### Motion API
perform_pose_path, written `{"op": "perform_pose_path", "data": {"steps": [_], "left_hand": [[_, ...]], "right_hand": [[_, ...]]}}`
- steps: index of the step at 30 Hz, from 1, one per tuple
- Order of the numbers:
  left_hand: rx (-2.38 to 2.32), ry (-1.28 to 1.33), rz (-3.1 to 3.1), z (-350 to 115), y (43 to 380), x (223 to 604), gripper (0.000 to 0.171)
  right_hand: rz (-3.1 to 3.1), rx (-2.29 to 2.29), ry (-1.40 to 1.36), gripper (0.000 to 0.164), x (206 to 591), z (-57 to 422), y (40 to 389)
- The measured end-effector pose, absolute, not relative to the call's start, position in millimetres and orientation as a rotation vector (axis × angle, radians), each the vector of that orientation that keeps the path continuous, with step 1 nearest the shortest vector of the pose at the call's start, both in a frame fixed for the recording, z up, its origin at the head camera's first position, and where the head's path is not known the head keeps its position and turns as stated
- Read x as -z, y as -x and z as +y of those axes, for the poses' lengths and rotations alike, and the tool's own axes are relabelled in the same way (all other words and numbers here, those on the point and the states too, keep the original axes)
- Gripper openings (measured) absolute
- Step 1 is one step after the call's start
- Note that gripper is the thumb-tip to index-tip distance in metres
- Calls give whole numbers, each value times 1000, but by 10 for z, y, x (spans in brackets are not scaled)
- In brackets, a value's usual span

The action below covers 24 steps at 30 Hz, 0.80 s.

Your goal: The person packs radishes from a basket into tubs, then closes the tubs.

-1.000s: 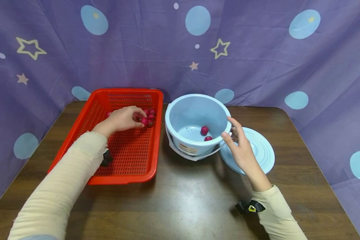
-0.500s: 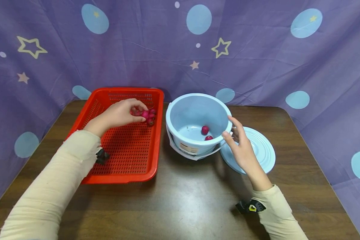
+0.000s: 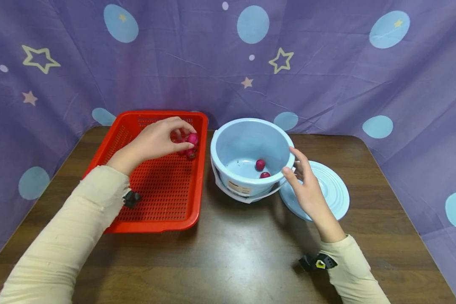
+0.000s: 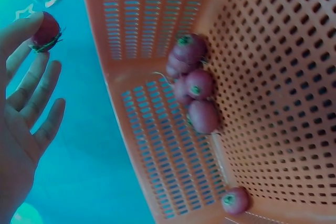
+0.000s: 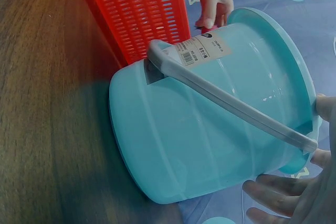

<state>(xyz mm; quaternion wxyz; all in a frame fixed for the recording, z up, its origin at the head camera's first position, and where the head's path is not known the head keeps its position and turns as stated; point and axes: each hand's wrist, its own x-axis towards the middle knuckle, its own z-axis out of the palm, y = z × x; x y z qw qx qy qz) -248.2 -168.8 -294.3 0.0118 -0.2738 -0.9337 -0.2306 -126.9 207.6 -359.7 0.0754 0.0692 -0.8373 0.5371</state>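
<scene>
My left hand pinches a red radish between thumb and fingertips, raised over the back right corner of the red basket. The left wrist view shows this radish with its trimmed green top, clear of the basket wall. Several radishes huddle in the basket corner, and a lone radish lies apart. My right hand holds the right rim of the light blue bucket, thumb in front and fingers behind. Two radishes lie on the bucket floor.
A round light blue lid lies on the wooden table, partly under my right hand. The bucket's pale handle hangs down its front side. A purple patterned curtain stands behind the table.
My left hand has picked a radish from the cluster and lifted it up and to the right. My right hand stays on the bucket rim.
</scene>
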Motion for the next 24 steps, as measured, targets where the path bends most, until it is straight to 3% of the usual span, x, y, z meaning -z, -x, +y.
{"op": "perform_pose_path", "data": {"steps": [24], "left_hand": [[821,1045,-2577,-1315,2222,2678,31]], "right_hand": [[-2519,-1606,-206,57,3598,2074,1263]]}}
